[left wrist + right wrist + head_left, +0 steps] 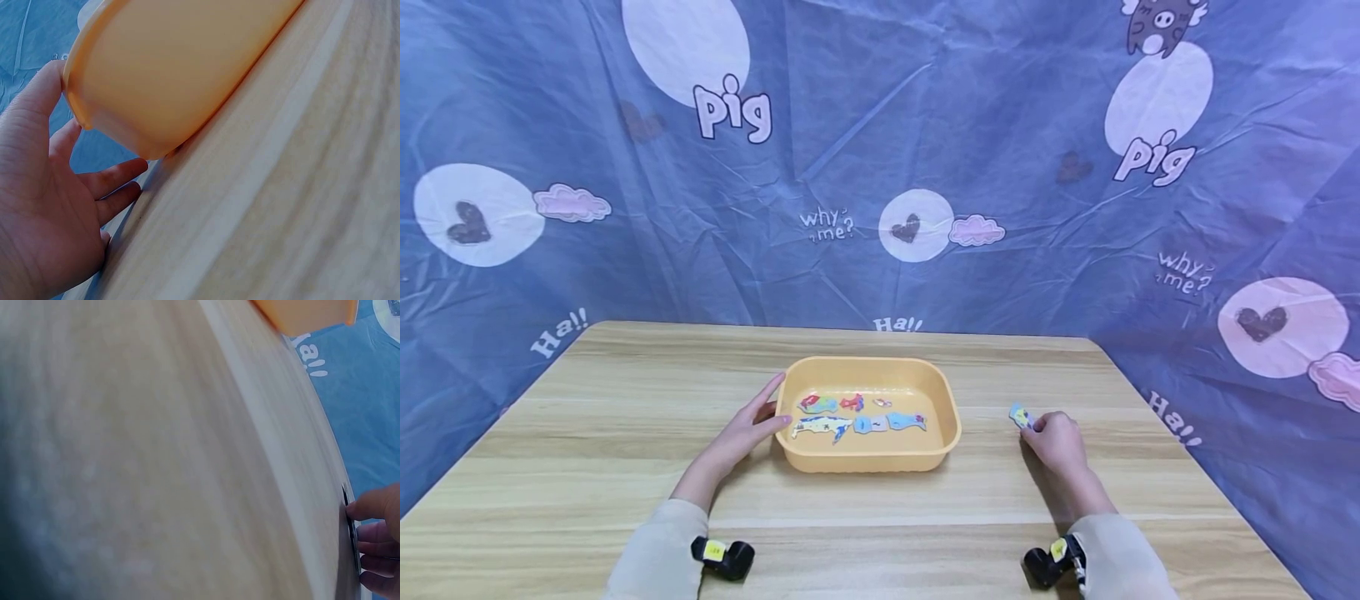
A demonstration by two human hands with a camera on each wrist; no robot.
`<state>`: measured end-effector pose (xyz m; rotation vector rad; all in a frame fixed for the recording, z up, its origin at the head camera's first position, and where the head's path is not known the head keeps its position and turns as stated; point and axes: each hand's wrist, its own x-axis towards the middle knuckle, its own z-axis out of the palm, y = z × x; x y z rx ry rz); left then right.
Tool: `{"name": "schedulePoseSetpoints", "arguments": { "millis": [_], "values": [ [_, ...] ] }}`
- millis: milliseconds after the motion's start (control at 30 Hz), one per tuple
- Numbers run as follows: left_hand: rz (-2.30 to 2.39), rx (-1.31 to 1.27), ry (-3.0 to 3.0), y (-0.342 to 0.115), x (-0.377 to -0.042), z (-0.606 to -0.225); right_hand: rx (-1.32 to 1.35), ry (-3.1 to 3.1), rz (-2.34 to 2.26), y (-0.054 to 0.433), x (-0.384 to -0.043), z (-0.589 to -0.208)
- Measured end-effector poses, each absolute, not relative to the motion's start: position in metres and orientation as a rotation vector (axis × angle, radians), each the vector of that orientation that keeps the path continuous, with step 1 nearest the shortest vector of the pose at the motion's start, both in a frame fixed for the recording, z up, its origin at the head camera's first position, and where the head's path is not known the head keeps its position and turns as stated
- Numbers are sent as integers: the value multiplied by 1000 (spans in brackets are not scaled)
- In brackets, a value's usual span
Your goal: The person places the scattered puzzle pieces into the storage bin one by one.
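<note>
My left hand (737,435) holds the left rim of a yellow-orange plastic tray (865,462), thumb over the edge and the other fingers outside. In the left wrist view the thumb and index finger meet the rim, while the lower fingers spread beside the wall. Several flat, colourful cutout pieces lie inside: a cream-and-blue piece (822,426), a light-blue piece (907,421), a red piece (853,402) and others. To the right of the tray, my right hand (1060,442) pinches a thin blue-and-yellow cutout piece (1019,415) close over the table. Its dark edge shows in the right wrist view.
The wooden table (880,533) extends to both sides of the tray. Behind it hangs a blue printed cloth (850,275), which also wraps along the sides. Black cameras (724,558) are strapped to both wrists over light sleeves (662,554).
</note>
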<state>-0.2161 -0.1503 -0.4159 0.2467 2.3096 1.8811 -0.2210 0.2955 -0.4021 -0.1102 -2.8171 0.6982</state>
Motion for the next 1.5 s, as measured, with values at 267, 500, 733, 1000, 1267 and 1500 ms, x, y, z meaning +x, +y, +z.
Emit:
{"name": "schedulePoseSetpoints", "arguments": {
  "millis": [267,500,733,1000,1267,1500],
  "values": [
    [1909,261,2286,-150,-216,-416,-111,-2820,710,297,-222,-404],
    [1911,254,2290,-150,-216,-416,-112,-2822,704,298,-224,-405],
    [1893,258,2293,-149,-216,-416,-160,-2822,762,297,-223,-405],
    [1894,240,2290,-149,-214,-417,-132,-2821,774,290,-224,-395],
    [1899,252,2300,-149,-215,-418,-68,-2748,809,281,-229,-388],
    [1905,256,2296,-149,-215,-418,-14,-2698,848,271,-231,-381]
  ]
}}
